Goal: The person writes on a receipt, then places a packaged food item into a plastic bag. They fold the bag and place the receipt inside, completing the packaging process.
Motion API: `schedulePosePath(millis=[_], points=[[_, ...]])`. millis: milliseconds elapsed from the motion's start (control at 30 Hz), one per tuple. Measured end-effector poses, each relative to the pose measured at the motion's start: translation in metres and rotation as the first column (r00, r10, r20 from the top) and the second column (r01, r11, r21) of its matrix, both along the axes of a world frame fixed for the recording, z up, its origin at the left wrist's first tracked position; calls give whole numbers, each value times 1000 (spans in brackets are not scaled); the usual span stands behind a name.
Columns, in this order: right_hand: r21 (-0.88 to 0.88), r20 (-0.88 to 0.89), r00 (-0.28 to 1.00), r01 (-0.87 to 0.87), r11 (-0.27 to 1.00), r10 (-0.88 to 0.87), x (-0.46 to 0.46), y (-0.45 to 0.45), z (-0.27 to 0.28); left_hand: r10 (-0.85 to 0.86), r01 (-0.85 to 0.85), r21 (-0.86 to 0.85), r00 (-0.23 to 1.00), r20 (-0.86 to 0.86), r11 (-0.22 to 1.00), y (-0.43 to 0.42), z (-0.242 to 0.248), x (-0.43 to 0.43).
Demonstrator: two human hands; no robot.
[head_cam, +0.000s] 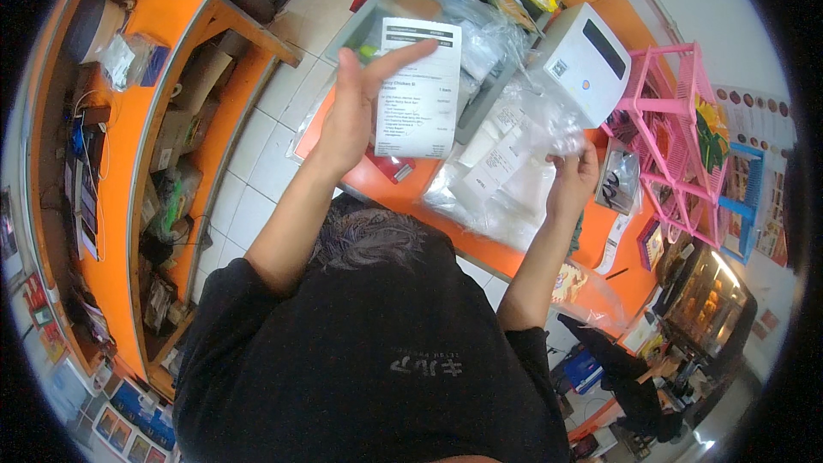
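My left hand is raised at upper centre with a printed paper slip against it; the index finger lies across the slip's top and the thumb stands apart. To the right, my right hand pinches the gathered top of a clear plastic bag. That bag lies on the orange counter, with white packets and a printed receipt seen in or on it. A red packet lies just below the slip.
Behind the hands stands a grey crate of plastic bags. A white box and a pink plastic rack are at the right, near a glass display warmer. Orange shelves line the left. Another person is at lower right.
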State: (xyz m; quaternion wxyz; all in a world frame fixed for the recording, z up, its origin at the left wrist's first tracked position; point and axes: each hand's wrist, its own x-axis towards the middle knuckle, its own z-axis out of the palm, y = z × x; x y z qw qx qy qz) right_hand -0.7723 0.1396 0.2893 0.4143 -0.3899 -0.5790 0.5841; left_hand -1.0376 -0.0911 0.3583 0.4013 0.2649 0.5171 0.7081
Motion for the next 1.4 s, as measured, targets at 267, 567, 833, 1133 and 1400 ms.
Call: schedulePosePath(millis=[267,567,833,1133,1400], points=[[-83,6,1000,29,996,-29,27,-47,21,-92,92,4,996,2,996,17,14,7],[-257,-2,1000,7,966,-7,44,-77,18,-147,147,-13,989,-19,989,29,22,19],[-250,49,999,10,968,2,56,-91,47,-195,195,-30,981,19,980,52,18,44],[-429,-117,974,124,895,-191,122,-102,52,-283,282,34,958,45,959,78,14,94],[-97,224,970,-73,993,94,246,-81,67,-285,286,19,957,-54,958,100,41,168]])
